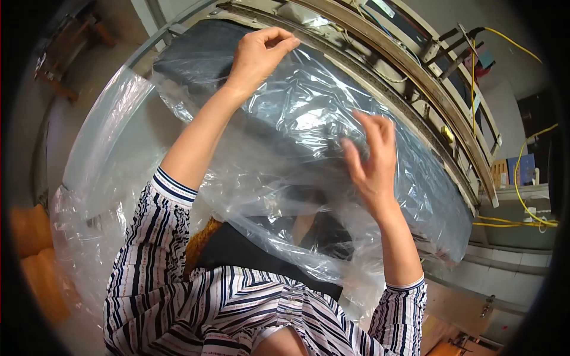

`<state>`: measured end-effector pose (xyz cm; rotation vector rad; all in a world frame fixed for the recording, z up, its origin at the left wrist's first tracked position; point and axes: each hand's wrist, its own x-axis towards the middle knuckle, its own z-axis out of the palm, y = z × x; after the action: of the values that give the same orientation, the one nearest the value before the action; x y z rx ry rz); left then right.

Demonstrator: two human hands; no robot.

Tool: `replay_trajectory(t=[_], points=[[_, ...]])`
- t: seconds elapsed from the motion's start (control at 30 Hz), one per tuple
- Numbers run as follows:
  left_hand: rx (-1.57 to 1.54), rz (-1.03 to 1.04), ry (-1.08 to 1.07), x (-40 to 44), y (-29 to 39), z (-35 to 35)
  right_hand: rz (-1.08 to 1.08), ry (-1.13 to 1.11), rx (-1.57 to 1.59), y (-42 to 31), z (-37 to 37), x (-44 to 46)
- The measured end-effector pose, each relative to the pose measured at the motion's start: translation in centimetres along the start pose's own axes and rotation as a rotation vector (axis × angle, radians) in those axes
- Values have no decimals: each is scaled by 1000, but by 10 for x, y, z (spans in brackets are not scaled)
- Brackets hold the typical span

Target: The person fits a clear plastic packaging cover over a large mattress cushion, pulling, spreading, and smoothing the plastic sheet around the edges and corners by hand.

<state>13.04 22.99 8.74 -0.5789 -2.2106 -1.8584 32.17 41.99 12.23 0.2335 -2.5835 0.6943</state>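
Clear plastic film [297, 121] lies wrinkled and shiny over a dark, flat item [202, 53] and hangs down towards my body. At the film's far edge, my left hand [261, 56] pinches with thumb and fingertips together; what lies between them is too small to make out. Over the right part of the film, my right hand [374, 160] has its thumb and fingers apart and holds nothing.
Beyond the film runs a long curved-looking machine frame [415, 89] with rails and wires. Yellow cables [516, 178] hang at the right, near a blue box [522, 169]. Orange rounded objects [35, 237] stand at the left.
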Motion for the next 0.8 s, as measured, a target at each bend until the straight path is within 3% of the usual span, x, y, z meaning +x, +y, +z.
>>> replay_trajectory(t=[0.07, 0.13, 0.23, 0.27, 0.3, 0.37, 0.4, 0.5, 0.53, 0.63, 0.8], points=[[-126, -21, -6, -2, 13, -7, -124, 132, -155, 3, 7, 22], [-164, 14, 10, -8, 24, -13, 39, 37, 43, -2, 11, 31], [-10, 184, 120, -22, 25, -29, 372, -493, 617, 17, 7, 29], [93, 148, 146, -30, 24, -42, 570, -702, 634, 3, -14, 33], [190, 111, 169, -40, 24, -54, 624, -768, 662, 10, -23, 27], [218, 60, 289, -53, 2, -80, 673, -753, 716, 55, -36, 1], [197, 48, 373, -60, -23, -94, 811, -695, 907, 55, -49, -6], [272, -19, 573, -76, -55, -142, 835, -532, 914, 83, -68, -30], [336, -149, 594, -80, -59, -156, 839, -504, 928, 87, -71, -35], [481, 42, 610, -72, -84, -182, 850, -460, 930, 93, -72, -39], [454, -106, 581, -51, -87, -199, 779, -425, 926, 99, -68, -39]])
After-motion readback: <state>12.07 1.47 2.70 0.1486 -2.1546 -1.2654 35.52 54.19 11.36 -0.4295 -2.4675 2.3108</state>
